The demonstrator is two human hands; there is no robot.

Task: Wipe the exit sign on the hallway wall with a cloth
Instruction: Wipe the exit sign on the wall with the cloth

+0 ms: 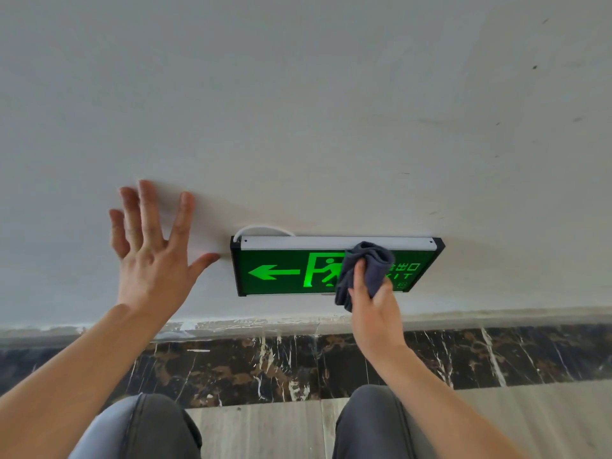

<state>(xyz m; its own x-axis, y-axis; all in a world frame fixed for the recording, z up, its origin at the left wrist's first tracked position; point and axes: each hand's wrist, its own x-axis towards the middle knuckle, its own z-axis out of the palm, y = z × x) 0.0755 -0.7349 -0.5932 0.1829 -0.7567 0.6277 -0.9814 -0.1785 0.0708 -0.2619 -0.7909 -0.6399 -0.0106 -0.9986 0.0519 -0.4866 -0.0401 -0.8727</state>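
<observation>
Person is crouching at a low stretch of hallway wall [298, 111], knees showing at the bottom edge. Exit sign [284, 270] is sitting low on the wall, just above the dark marble baseboard [231, 366], lit green with an arrow pointing left. Right hand [374, 313] is pressing a bunched grey cloth [367, 263] against the sign face, right of centre, fingers closed around the cloth with one finger lying up along it. Left hand [152, 256] is bracing near the wall just left of the sign, fingers spread wide and holding nothing; thumb tip is sitting close beside the sign's left end, and whether the palm is actually touching the wall is hard to tell. Wiping step is looking underway, mid-sign. Next move probably calls for sweeping the cloth left over the arrow side and along the pale top rail, keeping pressure light so the sign isn't knocked. Cloth is hiding part of the running figure and the first letter of the word; small print at lower right is unreadable. A white cable [265, 228] is looping above the sign's top left.
</observation>
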